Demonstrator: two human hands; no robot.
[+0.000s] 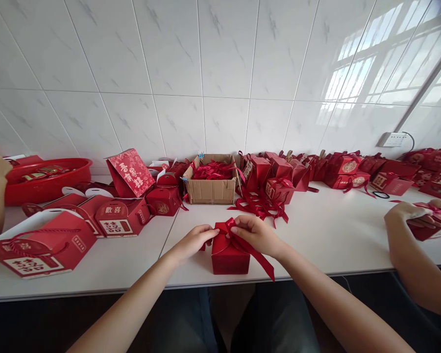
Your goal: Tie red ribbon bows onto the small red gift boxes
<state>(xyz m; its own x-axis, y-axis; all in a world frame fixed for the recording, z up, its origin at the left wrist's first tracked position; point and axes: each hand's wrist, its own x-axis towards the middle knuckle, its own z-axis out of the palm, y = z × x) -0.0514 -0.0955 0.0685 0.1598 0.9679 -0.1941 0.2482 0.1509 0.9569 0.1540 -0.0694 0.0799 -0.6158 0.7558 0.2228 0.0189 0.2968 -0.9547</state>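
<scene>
Right in front of me a small red gift box (pixel 230 260) stands upright near the table's front edge. A red ribbon (pixel 259 259) is looped into a bow on its top, and one tail hangs down over the right side. My left hand (pixel 195 241) pinches the ribbon at the left of the bow. On the other side, my right hand (pixel 255 234) grips the ribbon between thumb and fingers, close to the knot. My fingers partly cover the bow.
Behind the box are a cardboard carton (pixel 211 191) of red ribbons and loose ribbons (pixel 260 205). Red boxes (pixel 113 218) and a red basin (pixel 51 179) stand left; finished-looking boxes (pixel 347 171) line the wall. At right, another person's hands (pixel 407 213) hold a red box.
</scene>
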